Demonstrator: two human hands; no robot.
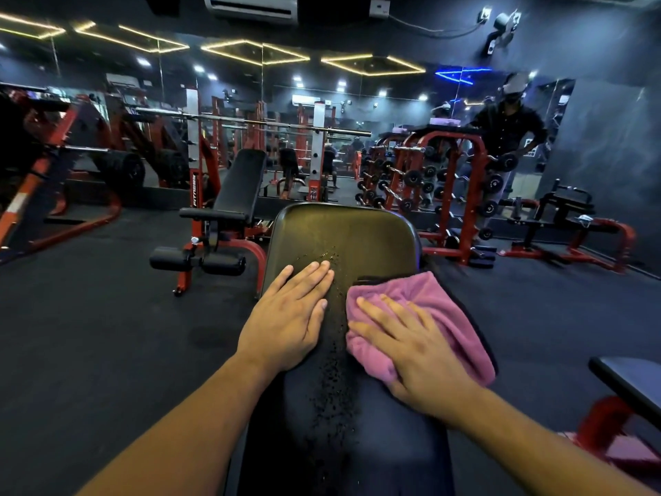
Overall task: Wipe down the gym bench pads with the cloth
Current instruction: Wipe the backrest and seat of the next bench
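A black padded gym bench [343, 238] runs away from me in the middle of the head view, with fine droplets or specks down its centre line. My left hand [289, 316] lies flat on the pad's left side, fingers together, holding nothing. My right hand [411, 341] presses flat on a folded pink cloth [443, 309], which lies on the pad's right side and hangs over its right edge.
An adjustable black and red bench [232, 209] stands ahead on the left. A red dumbbell rack [440, 180] stands ahead on the right, with a person [508, 134] behind it. Another pad's corner [629, 381] juts in at the right. Dark rubber floor [89, 334] surrounds the bench.
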